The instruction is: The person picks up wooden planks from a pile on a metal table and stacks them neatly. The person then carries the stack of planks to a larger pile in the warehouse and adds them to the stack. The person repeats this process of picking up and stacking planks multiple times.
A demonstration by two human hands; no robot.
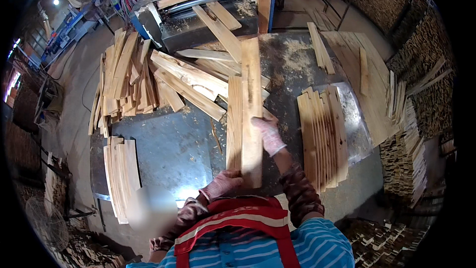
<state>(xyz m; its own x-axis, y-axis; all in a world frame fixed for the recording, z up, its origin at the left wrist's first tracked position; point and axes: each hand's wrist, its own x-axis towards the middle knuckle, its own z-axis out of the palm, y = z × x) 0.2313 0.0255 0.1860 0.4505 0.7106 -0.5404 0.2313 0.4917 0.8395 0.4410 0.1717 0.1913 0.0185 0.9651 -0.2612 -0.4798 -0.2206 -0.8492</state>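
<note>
Planks: two long pale wooden planks are held side by side, lengthwise away from the body, above the dark metal table.
Left hand: the left hand, in a pinkish knitted glove, is wrapped around the near end of the planks; its grip is pressed shut on the wood.
Right hand: the right hand, gloved the same way, is laid on the right edge of the planks about midway along; its grip is curled against the wood.
Loose pile: a heap of rough pale boards is spread across the far left of the table.
Right stack: a neat stack of thin wooden slats is set just right of the held planks.
Left stack: a smaller stack of slats is placed at the near left edge.
Machine: a grey woodworking machine is seen beyond the table, with boards lying on it.
</note>
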